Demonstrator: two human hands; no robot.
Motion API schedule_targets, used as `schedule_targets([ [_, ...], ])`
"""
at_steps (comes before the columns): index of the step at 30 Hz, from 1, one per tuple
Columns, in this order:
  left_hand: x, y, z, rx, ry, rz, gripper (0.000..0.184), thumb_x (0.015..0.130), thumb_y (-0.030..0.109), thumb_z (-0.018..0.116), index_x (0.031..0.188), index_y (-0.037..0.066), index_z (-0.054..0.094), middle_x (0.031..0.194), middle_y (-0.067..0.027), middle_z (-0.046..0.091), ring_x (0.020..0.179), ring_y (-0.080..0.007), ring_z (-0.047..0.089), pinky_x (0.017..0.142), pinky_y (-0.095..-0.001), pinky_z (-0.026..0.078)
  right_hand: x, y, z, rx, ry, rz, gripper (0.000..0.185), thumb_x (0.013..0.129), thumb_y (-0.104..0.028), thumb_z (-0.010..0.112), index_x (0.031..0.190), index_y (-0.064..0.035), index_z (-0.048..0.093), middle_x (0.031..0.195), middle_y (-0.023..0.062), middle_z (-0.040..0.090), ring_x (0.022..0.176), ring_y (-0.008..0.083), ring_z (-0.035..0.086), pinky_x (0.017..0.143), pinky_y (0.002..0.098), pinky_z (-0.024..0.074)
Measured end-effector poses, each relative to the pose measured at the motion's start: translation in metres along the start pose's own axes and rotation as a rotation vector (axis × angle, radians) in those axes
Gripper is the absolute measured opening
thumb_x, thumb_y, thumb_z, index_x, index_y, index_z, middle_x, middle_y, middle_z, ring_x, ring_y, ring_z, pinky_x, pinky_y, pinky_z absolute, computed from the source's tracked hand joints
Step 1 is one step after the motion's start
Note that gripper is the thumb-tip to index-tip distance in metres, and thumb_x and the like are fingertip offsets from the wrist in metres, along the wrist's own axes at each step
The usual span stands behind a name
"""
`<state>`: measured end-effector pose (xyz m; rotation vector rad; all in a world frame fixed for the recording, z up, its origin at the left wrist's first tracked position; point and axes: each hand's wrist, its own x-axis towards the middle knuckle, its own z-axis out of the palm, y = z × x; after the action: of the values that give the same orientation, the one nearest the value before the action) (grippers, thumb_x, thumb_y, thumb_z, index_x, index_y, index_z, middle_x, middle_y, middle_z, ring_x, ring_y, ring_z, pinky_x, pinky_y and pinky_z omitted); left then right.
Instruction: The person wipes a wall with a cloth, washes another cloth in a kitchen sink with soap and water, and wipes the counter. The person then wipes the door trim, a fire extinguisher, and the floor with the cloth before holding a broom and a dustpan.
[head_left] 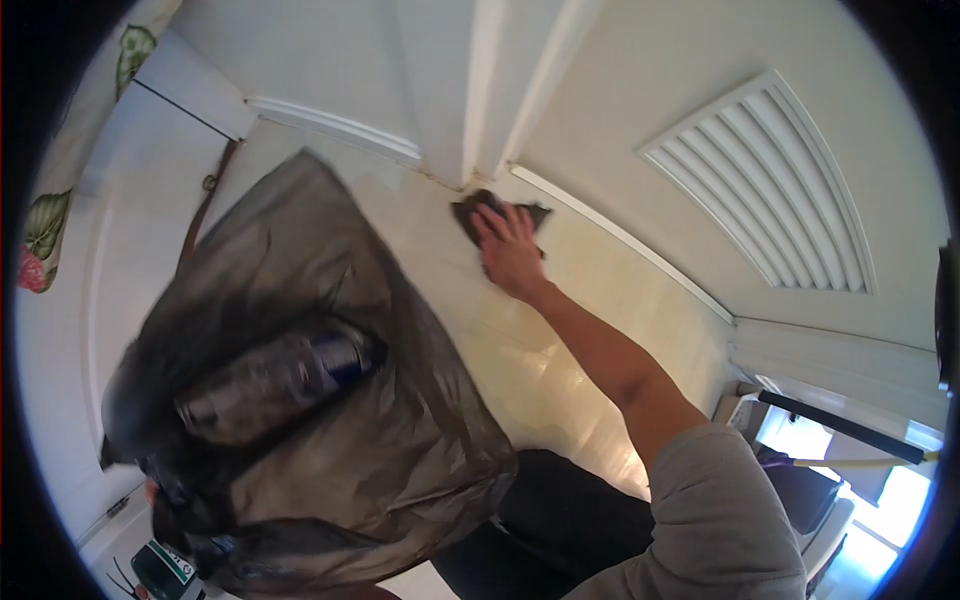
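A dark, see-through plastic bag (330,440) fills the left and middle of the view. Through its film shows a clear bottle (270,385) with a blue part at one end, lying tilted. My left hand (150,490) is at the bag's bunched left edge, closed on it; the bag hides nearly all of that hand. Reaching forward, my right hand (512,250) presses a crumpled dark cloth (480,212) against the pale floor, fingers over it, right by the foot of a white door frame.
A white louvred vent (765,185) is set in the panel at right. White baseboard (335,128) runs along the wall. Flowered fabric (45,225) hangs at far left, and a dark green container (163,570) stands at lower left. A yellow pole (850,463) lies at lower right.
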<state>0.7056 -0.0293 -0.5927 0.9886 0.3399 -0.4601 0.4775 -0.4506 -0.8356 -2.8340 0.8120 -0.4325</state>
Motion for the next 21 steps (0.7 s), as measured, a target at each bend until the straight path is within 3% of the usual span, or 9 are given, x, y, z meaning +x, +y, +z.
schedule_targets([
  [5, 0.065, -0.03, 0.058, -0.067, -0.103, -0.074, 0.029, 0.085, 0.014, 0.043, 0.105, -0.002, 0.058, 0.105, -0.0168, 0.062, 0.094, -0.0294, 0.06, 0.081, -0.0395, 0.051, -0.129, 0.113, -0.057, -0.142, 0.002, 0.342, 0.05, 0.088, -0.018, 0.045, 0.137, -0.0162, 0.038, 0.141, 0.005, 0.034, 0.13, 0.0351, 0.028, 0.108, 0.0553, 0.0147],
  [9, 0.118, -0.064, 0.108, -0.11, -0.147, -0.142, 0.027, 0.087, 0.012, 0.042, 0.104, -0.002, 0.059, 0.105, -0.0167, 0.062, 0.095, -0.0293, 0.06, 0.08, -0.0392, 0.051, -0.16, 0.118, -0.057, -0.28, 0.029, 0.493, 0.05, 0.087, -0.02, 0.047, 0.137, -0.0159, 0.039, 0.145, 0.0017, 0.03, 0.133, 0.0345, 0.025, 0.107, 0.0572, 0.0151],
  [10, 0.129, -0.072, 0.119, -0.114, -0.149, -0.158, 0.027, 0.087, 0.012, 0.042, 0.103, -0.001, 0.059, 0.105, -0.0166, 0.062, 0.095, -0.0292, 0.06, 0.08, -0.0392, 0.051, -0.167, 0.095, -0.068, -0.213, 0.02, 0.431, 0.049, 0.086, -0.019, 0.048, 0.135, -0.0149, 0.041, 0.144, 0.0023, 0.031, 0.131, 0.0348, 0.027, 0.106, 0.058, 0.0173],
  [11, 0.139, -0.08, 0.129, -0.118, -0.148, -0.171, 0.026, 0.088, 0.012, 0.042, 0.103, -0.001, 0.059, 0.105, -0.0166, 0.062, 0.095, -0.0292, 0.06, 0.08, -0.0391, 0.051, -0.174, 0.074, -0.075, -0.263, -0.27, 0.395, 0.048, 0.084, -0.017, 0.049, 0.132, -0.0148, 0.044, 0.143, 0.0029, 0.032, 0.129, 0.0357, 0.029, 0.104, 0.0595, 0.0196],
  [12, 0.146, -0.089, 0.136, -0.115, -0.148, -0.183, 0.026, 0.088, 0.011, 0.041, 0.103, -0.001, 0.059, 0.105, -0.0166, 0.062, 0.095, -0.0292, 0.06, 0.079, -0.0391, 0.051, -0.207, 0.053, -0.067, -0.039, -0.155, 0.234, 0.048, 0.083, -0.018, 0.05, 0.13, -0.0159, 0.046, 0.142, 0.0017, 0.034, 0.128, 0.0358, 0.03, 0.103, 0.0606, 0.0217],
  [13, 0.153, -0.097, 0.142, -0.102, -0.143, -0.191, 0.026, 0.089, 0.011, 0.041, 0.103, -0.001, 0.059, 0.105, -0.0165, 0.062, 0.095, -0.0291, 0.06, 0.079, -0.039, 0.051, -0.227, 0.021, -0.073, -0.142, -0.427, 0.177, 0.049, 0.083, -0.021, 0.049, 0.132, -0.0195, 0.044, 0.143, 0.0003, 0.033, 0.129, 0.0345, 0.029, 0.103, 0.0608, 0.0216],
  [17, 0.162, -0.13, 0.156, 0.004, -0.135, -0.162, 0.028, 0.089, 0.007, 0.038, 0.108, -0.003, 0.056, 0.109, -0.0166, 0.06, 0.1, -0.0293, 0.059, 0.085, -0.0423, 0.05, -0.28, 0.004, -0.096, 0.053, -0.457, -0.348, 0.055, 0.085, -0.031, 0.047, 0.139, -0.0285, 0.035, 0.145, -0.0051, 0.031, 0.136, 0.0277, 0.021, 0.11, 0.0552, 0.0115],
  [18, 0.162, -0.131, 0.159, 0.014, -0.138, -0.172, 0.028, 0.089, 0.007, 0.038, 0.108, -0.003, 0.056, 0.109, -0.0166, 0.06, 0.1, -0.0293, 0.059, 0.085, -0.0423, 0.05, -0.276, 0.02, -0.084, 0.498, -0.517, -0.229, 0.055, 0.085, -0.031, 0.047, 0.138, -0.0287, 0.036, 0.145, -0.0048, 0.031, 0.136, 0.0264, 0.021, 0.11, 0.0541, 0.0099],
  [21, 0.156, -0.121, 0.172, 0.359, 0.023, -0.127, 0.027, 0.091, 0.009, 0.037, 0.108, -0.004, 0.054, 0.109, -0.0164, 0.06, 0.102, -0.0292, 0.058, 0.091, -0.0443, 0.048, -0.231, 0.06, -0.085, -0.019, -0.572, -0.14, 0.052, 0.085, -0.023, 0.045, 0.136, -0.0268, 0.039, 0.145, -0.0022, 0.031, 0.136, 0.026, 0.021, 0.109, 0.057, 0.0114],
])
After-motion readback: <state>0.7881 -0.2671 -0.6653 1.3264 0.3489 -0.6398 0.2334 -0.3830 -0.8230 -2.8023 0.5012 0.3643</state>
